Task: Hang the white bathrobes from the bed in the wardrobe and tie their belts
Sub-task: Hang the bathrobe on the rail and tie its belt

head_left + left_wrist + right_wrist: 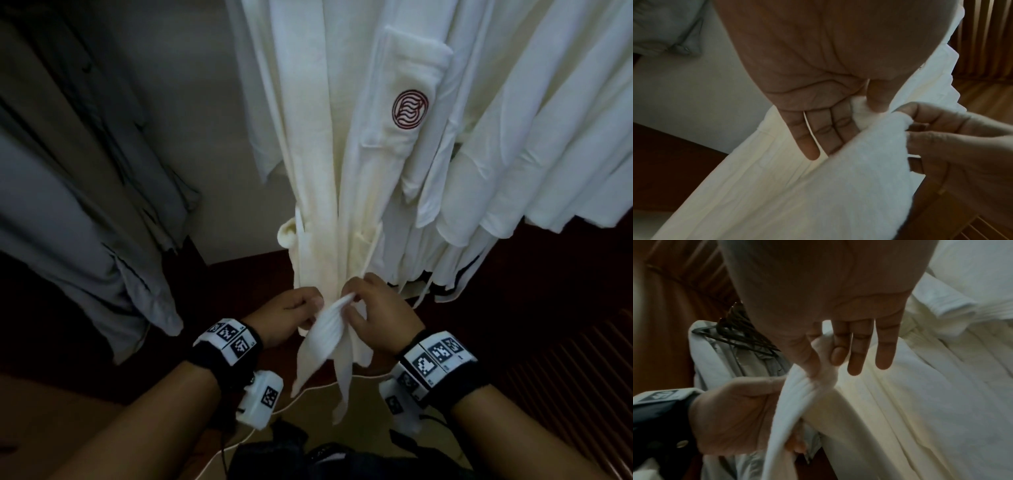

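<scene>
Nearest to us, our wrists wear black bands with white marker blocks (228,337). Just beyond them our left hand (286,317) and right hand (380,317) meet at the front of a hanging white bathrobe (342,144). Between the two hands lies the robe's belt (327,325), bunched where we hold it, its two loose ends hanging down toward the floor. The left grip pinches the belt between thumb (878,97) and forefinger, the other fingers (812,139) lying straight against the robe cloth. The right grip pinches the same bunch between thumb (807,356) and forefinger, with the remaining fingers (885,350) stretched out over the robe.

Further off, the robe hangs from above inside the wardrobe, a chest pocket bearing a round dark red emblem (410,109). To its right hang more white bathrobes (548,137), close together. To the left, well apart, hangs a grey garment (75,192). Behind them we see a pale back wall (191,102) and dark wood (246,274) below.
</scene>
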`<state>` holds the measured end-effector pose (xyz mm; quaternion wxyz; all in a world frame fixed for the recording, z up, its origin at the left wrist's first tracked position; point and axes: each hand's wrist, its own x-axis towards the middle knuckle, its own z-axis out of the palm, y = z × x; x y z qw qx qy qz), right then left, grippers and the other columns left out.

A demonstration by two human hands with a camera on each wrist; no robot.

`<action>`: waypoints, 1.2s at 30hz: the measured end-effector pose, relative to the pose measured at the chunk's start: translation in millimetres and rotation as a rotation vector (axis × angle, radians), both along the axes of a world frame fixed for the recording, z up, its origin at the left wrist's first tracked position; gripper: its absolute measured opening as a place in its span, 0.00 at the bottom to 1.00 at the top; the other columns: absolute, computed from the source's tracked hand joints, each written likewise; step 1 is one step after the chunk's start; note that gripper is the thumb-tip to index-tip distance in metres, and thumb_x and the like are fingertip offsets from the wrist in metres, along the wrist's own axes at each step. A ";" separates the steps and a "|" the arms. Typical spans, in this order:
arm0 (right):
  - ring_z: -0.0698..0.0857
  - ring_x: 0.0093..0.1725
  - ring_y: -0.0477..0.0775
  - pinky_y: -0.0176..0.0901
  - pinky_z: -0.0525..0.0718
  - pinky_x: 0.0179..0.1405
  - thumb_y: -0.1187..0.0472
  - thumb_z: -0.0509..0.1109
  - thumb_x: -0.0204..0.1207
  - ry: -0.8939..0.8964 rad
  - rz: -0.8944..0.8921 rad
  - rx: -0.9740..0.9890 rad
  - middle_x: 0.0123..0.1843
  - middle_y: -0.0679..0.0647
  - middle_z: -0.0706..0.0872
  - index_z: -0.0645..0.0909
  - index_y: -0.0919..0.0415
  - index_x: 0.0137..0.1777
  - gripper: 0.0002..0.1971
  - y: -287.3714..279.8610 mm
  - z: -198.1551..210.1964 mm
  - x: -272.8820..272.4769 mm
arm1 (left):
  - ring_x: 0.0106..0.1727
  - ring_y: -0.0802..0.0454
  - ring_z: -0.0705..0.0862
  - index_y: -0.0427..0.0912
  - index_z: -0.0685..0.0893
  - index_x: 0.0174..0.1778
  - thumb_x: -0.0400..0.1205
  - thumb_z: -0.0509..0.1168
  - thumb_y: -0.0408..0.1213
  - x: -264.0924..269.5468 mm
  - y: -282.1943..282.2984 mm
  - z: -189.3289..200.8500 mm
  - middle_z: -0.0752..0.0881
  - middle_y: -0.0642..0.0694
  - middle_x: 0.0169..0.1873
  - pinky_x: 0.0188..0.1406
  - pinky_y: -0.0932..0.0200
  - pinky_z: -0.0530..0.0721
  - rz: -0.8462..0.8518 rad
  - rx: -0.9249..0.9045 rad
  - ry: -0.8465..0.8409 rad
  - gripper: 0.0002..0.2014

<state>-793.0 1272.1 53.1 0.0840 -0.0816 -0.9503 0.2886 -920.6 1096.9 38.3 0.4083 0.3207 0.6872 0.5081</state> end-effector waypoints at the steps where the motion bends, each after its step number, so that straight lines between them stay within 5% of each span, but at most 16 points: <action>1: 0.81 0.47 0.49 0.48 0.82 0.47 0.53 0.67 0.77 -0.010 -0.031 -0.022 0.50 0.48 0.78 0.76 0.48 0.54 0.07 0.0 -4.4 -2.4 | 0.54 0.34 0.85 0.37 0.83 0.50 0.76 0.68 0.55 -2.4 -2.0 1.0 0.86 0.32 0.49 0.61 0.33 0.82 -0.010 0.000 0.010 0.22; 4: 0.81 0.54 0.46 0.41 0.78 0.51 0.58 0.69 0.78 -0.079 -0.061 -0.300 0.55 0.46 0.79 0.71 0.46 0.58 0.13 -3.8 -14.8 -10.1 | 0.58 0.42 0.88 0.40 0.83 0.56 0.73 0.78 0.46 -8.9 -3.7 9.8 0.89 0.38 0.52 0.63 0.39 0.84 -0.062 0.015 0.024 0.21; 7: 0.82 0.62 0.48 0.44 0.81 0.60 0.68 0.68 0.76 -0.121 -0.048 -0.724 0.62 0.49 0.81 0.65 0.41 0.71 0.29 -13.6 -13.3 -19.3 | 0.59 0.41 0.88 0.38 0.81 0.58 0.73 0.79 0.40 -17.0 -0.9 17.2 0.89 0.37 0.53 0.64 0.39 0.84 -0.110 0.061 0.039 0.21; 11: 0.89 0.51 0.60 0.49 0.86 0.50 0.74 0.63 0.74 -0.031 -0.097 -0.958 0.51 0.59 0.90 0.60 0.43 0.80 0.38 -16.4 -5.8 -24.6 | 0.54 0.37 0.88 0.42 0.82 0.57 0.74 0.76 0.44 -40.5 -1.6 16.1 0.88 0.34 0.50 0.58 0.35 0.85 -0.027 0.061 0.190 0.19; 13: 0.89 0.49 0.64 0.54 0.86 0.52 0.70 0.66 0.76 -0.029 -0.125 -0.921 0.48 0.62 0.90 0.63 0.40 0.79 0.36 -15.2 3.4 -23.3 | 0.50 0.41 0.88 0.51 0.82 0.52 0.73 0.73 0.50 -55.6 -6.8 8.3 0.89 0.41 0.46 0.54 0.35 0.86 0.015 -0.007 0.314 0.15; 16: 0.89 0.49 0.57 0.45 0.88 0.48 0.63 0.73 0.72 -0.081 -0.101 -0.933 0.54 0.60 0.89 0.76 0.48 0.73 0.28 -14.5 24.3 -19.3 | 0.47 0.48 0.88 0.53 0.80 0.48 0.75 0.71 0.48 -72.9 -16.0 -7.0 0.88 0.47 0.43 0.51 0.42 0.87 0.132 -0.112 0.430 0.10; 20: 0.82 0.26 0.55 0.40 0.83 0.25 0.63 0.80 0.62 0.058 0.021 -1.319 0.38 0.65 0.84 0.86 0.63 0.54 0.18 -16.5 65.1 -17.5 | 0.44 0.47 0.85 0.46 0.80 0.50 0.79 0.70 0.37 -84.5 -29.7 -24.2 0.85 0.47 0.40 0.42 0.57 0.80 0.253 -0.213 0.584 0.07; 22: 0.80 0.25 0.54 0.43 0.84 0.30 0.59 0.85 0.56 0.192 0.101 -1.420 0.37 0.63 0.84 0.85 0.62 0.49 0.21 -16.1 96.0 -25.2 | 0.43 0.48 0.83 0.45 0.79 0.50 0.80 0.69 0.37 -87.9 -37.3 -28.3 0.84 0.48 0.39 0.41 0.59 0.76 0.239 -0.245 0.615 0.06; 25: 0.85 0.33 0.56 0.53 0.84 0.46 0.61 0.83 0.58 0.330 0.244 -1.411 0.45 0.62 0.86 0.85 0.59 0.50 0.19 -19.9 144.6 -48.1 | 0.44 0.48 0.82 0.44 0.79 0.50 0.81 0.67 0.35 -92.0 -50.1 -32.5 0.83 0.50 0.39 0.41 0.61 0.74 0.205 -0.267 0.633 0.05; 30: 0.85 0.50 0.61 0.53 0.83 0.49 0.77 0.63 0.71 0.495 0.359 -1.240 0.57 0.66 0.84 0.76 0.66 0.66 0.23 -40.7 197.2 -99.6 | 0.43 0.51 0.82 0.46 0.79 0.50 0.82 0.66 0.33 -88.3 -75.5 -33.5 0.82 0.52 0.37 0.41 0.62 0.73 0.213 -0.272 0.632 0.05; 33: 0.82 0.59 0.57 0.54 0.81 0.60 0.77 0.64 0.74 0.598 0.336 -1.128 0.64 0.62 0.81 0.71 0.65 0.74 0.27 -56.5 194.8 -136.7 | 0.43 0.55 0.82 0.50 0.80 0.50 0.82 0.66 0.33 -82.4 -90.0 -33.0 0.83 0.53 0.39 0.39 0.69 0.73 0.226 -0.249 0.598 0.06; 36: 0.80 0.57 0.41 0.41 0.77 0.65 0.72 0.65 0.76 0.653 0.200 -0.740 0.63 0.54 0.80 0.69 0.61 0.77 0.28 -61.2 153.1 -172.4 | 0.44 0.58 0.81 0.56 0.77 0.45 0.81 0.67 0.32 -74.6 -107.2 -30.7 0.82 0.55 0.40 0.37 0.78 0.70 0.205 -0.201 0.619 0.11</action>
